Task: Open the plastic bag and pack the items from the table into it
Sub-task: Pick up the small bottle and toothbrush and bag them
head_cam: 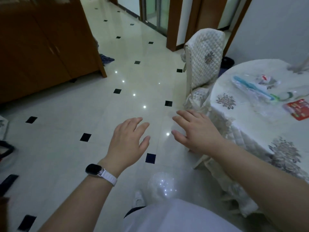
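Note:
My left hand (pixel 128 139) and my right hand (pixel 195 129) hover side by side over the tiled floor, palms down, fingers straight and spread, holding nothing. To the right stands a round table (pixel 237 131) under a white quilted cloth. On it lie a blue toothbrush in clear wrapping (pixel 250 87), a green-and-white item (pixel 284 96), a red packet (pixel 296 108) and a small red-and-white wrapped item (pixel 264 78). Clear plastic (pixel 267 113) lies around the red packet; I cannot tell whether it is the bag. My right hand is left of the table's edge, apart from it.
A chair with a quilted white cover (pixel 204 64) stands against the table's far left side. A brown wooden cabinet (pixel 43 47) fills the left. Glossy floor (pixel 83 106) with black diamond tiles stretches ahead to doorways. Dark objects (pixel 6 149) lie at the left edge.

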Available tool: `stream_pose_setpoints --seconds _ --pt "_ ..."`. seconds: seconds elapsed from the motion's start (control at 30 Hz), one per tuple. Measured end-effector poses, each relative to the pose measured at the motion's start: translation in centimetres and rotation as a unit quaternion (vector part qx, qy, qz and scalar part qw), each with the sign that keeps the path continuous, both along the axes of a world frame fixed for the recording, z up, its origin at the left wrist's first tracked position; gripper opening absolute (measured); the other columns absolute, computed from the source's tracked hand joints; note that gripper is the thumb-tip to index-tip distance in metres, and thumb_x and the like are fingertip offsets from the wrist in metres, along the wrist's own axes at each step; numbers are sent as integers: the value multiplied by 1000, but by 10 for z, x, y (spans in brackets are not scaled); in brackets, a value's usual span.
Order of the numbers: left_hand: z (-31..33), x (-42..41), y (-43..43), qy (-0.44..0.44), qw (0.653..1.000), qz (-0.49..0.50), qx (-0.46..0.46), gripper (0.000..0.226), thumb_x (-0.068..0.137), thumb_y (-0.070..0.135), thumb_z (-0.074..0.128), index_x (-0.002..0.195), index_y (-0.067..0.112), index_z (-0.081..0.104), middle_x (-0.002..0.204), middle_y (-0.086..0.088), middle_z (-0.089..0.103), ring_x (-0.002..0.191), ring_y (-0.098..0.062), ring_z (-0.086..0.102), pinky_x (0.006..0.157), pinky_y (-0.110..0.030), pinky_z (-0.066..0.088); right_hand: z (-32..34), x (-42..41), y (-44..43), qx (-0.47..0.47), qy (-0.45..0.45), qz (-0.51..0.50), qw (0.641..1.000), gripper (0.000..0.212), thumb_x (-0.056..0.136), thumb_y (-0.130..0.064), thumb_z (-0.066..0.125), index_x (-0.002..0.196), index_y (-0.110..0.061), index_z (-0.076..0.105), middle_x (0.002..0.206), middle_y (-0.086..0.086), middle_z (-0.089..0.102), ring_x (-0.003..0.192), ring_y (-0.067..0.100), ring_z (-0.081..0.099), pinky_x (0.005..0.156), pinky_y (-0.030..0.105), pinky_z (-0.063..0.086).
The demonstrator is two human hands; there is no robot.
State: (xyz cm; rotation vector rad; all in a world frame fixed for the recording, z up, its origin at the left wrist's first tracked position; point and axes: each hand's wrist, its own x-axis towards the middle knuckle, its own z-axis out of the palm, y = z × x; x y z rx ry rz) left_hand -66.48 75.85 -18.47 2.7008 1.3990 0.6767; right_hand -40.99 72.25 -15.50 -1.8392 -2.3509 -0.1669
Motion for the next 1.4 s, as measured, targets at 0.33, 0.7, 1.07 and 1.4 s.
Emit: stream_pose_setpoints --seconds 0.33,0.7,1.07,1.4 --pt "8 16 153 -7 991 -133 -9 47 90 41 47 124 14 66 126 -12 63 114 -32 58 93 -45 46 22 0 66 -6 -35 -138 990 53 90 -55 42 126 -19 60 134 5 58 123 27 52 97 42 43" --pt "-7 126 250 24 966 -259 -18 42 88 36 54 122 14 65 123 -9 63 113 -30 58 89 -42 46 -16 78 125 -25 -2 -252 967 53 87 -54 45 121 -18 63 129 5 61 118 27 54 92 40 45" --pt "1 305 369 61 937 -345 -16 40 87 34 59 119 11 65 125 -13 62 113 -34 58 91 -47 49 -30 225 195 -60 54 -365 928 51 89 -52 42 121 -18 64 131 7 61 119 28 56 95 42 46" --pt "5 431 411 52 887 -459 4 41 89 36 54 120 13 67 124 -10 63 111 -29 57 88 -39 45 -25 299 196 -77 79 -495 862 54 90 -54 40 126 -19 61 135 6 58 123 27 53 98 43 44"
